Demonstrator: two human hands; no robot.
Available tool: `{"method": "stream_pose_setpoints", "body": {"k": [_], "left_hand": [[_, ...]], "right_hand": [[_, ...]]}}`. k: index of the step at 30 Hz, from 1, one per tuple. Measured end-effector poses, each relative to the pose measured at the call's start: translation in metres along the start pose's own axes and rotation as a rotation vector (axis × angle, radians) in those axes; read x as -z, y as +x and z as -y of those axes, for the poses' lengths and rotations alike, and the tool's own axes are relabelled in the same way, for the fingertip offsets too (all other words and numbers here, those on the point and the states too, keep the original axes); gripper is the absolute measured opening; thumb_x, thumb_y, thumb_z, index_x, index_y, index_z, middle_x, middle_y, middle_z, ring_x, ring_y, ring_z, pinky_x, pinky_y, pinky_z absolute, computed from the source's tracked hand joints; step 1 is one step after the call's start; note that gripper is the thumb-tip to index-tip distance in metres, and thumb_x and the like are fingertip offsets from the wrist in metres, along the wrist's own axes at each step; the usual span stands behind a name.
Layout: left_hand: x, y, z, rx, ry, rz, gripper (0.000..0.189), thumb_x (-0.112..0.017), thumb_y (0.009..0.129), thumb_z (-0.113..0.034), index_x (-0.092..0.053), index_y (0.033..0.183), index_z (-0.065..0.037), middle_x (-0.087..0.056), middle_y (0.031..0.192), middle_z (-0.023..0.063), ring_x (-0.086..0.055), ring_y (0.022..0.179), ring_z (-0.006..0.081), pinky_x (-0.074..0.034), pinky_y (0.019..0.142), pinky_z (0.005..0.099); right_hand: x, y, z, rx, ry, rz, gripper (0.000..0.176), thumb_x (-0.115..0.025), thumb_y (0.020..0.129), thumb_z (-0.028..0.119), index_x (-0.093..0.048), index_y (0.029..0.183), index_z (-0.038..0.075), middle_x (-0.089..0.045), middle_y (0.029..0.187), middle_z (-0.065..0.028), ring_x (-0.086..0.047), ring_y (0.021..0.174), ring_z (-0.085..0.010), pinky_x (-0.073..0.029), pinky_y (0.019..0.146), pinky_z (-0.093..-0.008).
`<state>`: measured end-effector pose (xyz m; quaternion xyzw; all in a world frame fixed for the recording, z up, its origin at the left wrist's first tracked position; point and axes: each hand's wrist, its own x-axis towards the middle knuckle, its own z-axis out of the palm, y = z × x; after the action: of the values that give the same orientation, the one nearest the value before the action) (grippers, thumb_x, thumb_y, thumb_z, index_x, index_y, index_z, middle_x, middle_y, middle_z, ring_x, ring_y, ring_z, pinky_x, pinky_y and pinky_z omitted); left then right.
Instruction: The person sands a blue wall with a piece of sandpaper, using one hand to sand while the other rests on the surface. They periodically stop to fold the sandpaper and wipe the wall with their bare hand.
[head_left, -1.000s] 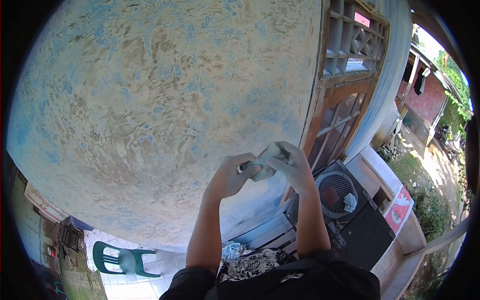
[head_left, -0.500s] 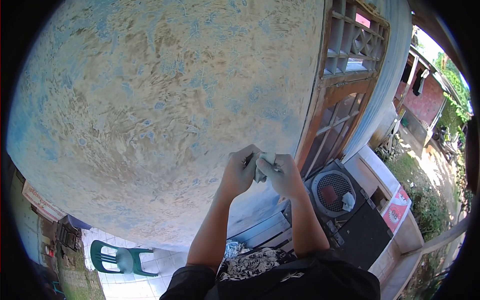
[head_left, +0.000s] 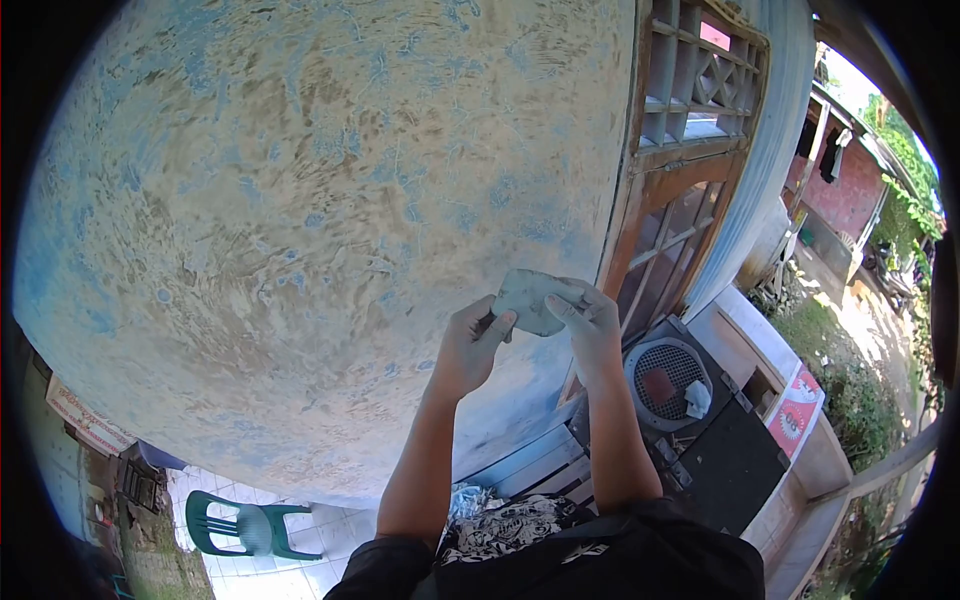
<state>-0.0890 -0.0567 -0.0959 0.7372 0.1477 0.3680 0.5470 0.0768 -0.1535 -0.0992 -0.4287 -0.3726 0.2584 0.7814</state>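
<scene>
A pale grey-green piece of sandpaper [head_left: 528, 296], dusty and creased, is spread out between my hands in front of the wall. My left hand [head_left: 472, 348] pinches its lower left corner between thumb and fingers. On the other side, my right hand [head_left: 592, 330] grips the right edge, thumb on the near face and fingers behind. Beyond them rises the wall [head_left: 300, 230], its blue paint patchy under beige, scraped-looking areas.
Right of the wall is a wooden-framed window [head_left: 670, 220]. Below it, a black speaker box [head_left: 735, 460] has a round grille [head_left: 668, 362] bearing a reddish-brown piece and a crumpled white scrap [head_left: 697, 398]. A green plastic chair [head_left: 215, 525] stands on white tiles at lower left.
The sandpaper, crumpled small between my closed hands before, is now unfolded into a flat sheet. My hands have moved slightly apart.
</scene>
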Motion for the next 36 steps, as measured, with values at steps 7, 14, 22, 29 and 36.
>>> {"method": "stream_pose_setpoints", "body": {"k": [7,14,22,29,36], "left_hand": [[0.009,0.001,-0.036,0.055,0.398,0.028,0.025,-0.064,0.107,-0.019,-0.067,0.096,0.003,-0.058,0.073,0.0056,-0.048,0.072,0.0136,-0.041,0.068,0.0330],[0.004,0.001,-0.022,-0.120,0.318,-0.130,0.024,-0.063,0.107,-0.015,-0.064,0.094,0.005,-0.056,0.074,0.0125,-0.048,0.069,0.0185,-0.042,0.066,0.0352],[-0.008,0.003,-0.004,-0.414,0.498,-0.124,0.023,-0.063,0.105,-0.012,-0.063,0.090,0.006,-0.059,0.076,0.0190,-0.054,0.068,0.0303,-0.044,0.066,0.0377],[-0.005,-0.008,0.006,-0.164,-0.041,-0.074,0.032,-0.060,0.110,-0.019,-0.062,0.088,0.004,-0.058,0.075,0.0106,-0.053,0.074,0.0188,-0.043,0.070,0.0340],[0.008,-0.007,-0.004,-0.161,0.015,-0.091,0.033,-0.062,0.110,-0.024,-0.067,0.093,0.004,-0.059,0.078,0.0087,-0.052,0.080,0.0119,-0.044,0.073,0.0317]], "right_hand": [[0.002,-0.002,0.029,-0.121,-0.393,0.351,0.038,-0.084,0.091,0.011,-0.072,0.121,-0.008,-0.073,0.093,-0.0079,-0.066,0.083,-0.0142,-0.052,0.078,-0.0290],[-0.003,-0.009,0.010,-0.160,-0.502,0.420,0.028,-0.085,0.092,0.019,-0.075,0.097,-0.007,-0.061,0.073,-0.0014,-0.050,0.068,-0.0102,-0.040,0.061,-0.0300],[-0.018,-0.016,0.014,-0.002,-0.308,0.297,0.026,-0.076,0.102,0.020,-0.074,0.090,-0.003,-0.066,0.070,-0.0048,-0.054,0.061,-0.0089,-0.042,0.055,-0.0294],[-0.016,-0.018,0.025,0.106,-0.555,0.342,0.030,-0.080,0.098,0.025,-0.073,0.087,-0.002,-0.064,0.063,-0.0098,-0.056,0.055,-0.0139,-0.043,0.054,-0.0321],[-0.008,-0.012,0.028,0.098,-0.655,0.321,0.025,-0.082,0.095,0.019,-0.072,0.088,-0.004,-0.066,0.066,-0.0084,-0.059,0.059,-0.0139,-0.046,0.058,-0.0321]]}}
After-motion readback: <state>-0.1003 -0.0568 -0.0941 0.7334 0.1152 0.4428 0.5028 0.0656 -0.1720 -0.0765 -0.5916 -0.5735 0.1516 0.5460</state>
